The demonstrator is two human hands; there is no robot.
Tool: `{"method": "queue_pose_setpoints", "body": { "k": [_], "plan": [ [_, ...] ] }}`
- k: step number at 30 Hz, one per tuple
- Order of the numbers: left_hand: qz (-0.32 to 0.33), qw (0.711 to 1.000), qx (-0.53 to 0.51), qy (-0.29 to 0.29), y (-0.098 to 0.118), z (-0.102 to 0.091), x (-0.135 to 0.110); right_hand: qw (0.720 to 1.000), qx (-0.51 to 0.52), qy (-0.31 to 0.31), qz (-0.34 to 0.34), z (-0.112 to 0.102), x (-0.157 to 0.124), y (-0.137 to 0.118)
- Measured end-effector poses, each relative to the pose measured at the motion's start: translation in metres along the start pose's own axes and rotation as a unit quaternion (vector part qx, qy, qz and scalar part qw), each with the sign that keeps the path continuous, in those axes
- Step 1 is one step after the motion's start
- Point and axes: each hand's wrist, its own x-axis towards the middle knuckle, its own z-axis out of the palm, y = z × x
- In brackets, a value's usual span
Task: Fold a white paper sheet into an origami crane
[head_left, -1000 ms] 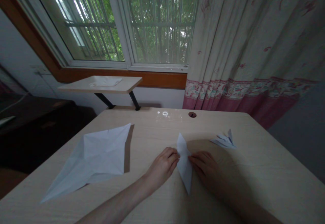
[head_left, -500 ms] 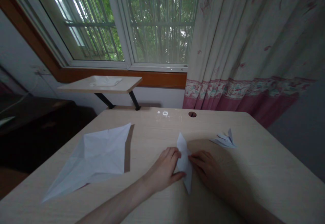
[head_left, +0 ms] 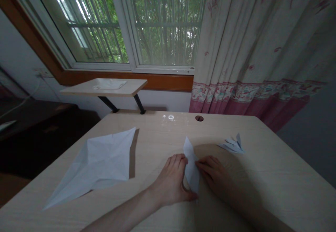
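Observation:
A narrow folded piece of white paper stands nearly lengthwise on the desk between my hands. My left hand grips its left edge, fingertips at the upper part and thumb at the lower end. At the right edge, my right hand pinches the paper with thumb and forefinger; its other fingers are curled and dark in shadow. Beyond my right hand rests a small folded paper figure with pointed parts sticking up. A large creased sheet of white paper lies to the left of my left arm.
The pale wooden desk has a round cable hole near its back edge. A raised shelf at the back left carries a white crumpled sheet. Behind are a barred window and a patterned curtain.
My left thumb has slid down toward the lower end of the folded paper, and my left hand has spread wider. The right hand stays nearly still.

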Motion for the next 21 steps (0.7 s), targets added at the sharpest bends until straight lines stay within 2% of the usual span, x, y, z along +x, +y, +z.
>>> {"method": "queue_pose_setpoints", "body": {
  "k": [7, 13, 21],
  "plan": [
    [0.005, 1.0, 0.003, 0.002, -0.002, 0.003, -0.001, 1.0, 0.01, 0.011, 0.007, -0.001, 0.002, -0.004],
    [0.039, 0.999, -0.018, -0.01, -0.006, -0.002, 0.001, 1.0, -0.015, 0.01, 0.011, -0.001, 0.003, -0.006],
    [0.082, 0.995, -0.04, 0.046, -0.015, 0.0, 0.0, 0.999, -0.027, 0.032, 0.012, 0.002, -0.003, -0.004]
  ]
}}
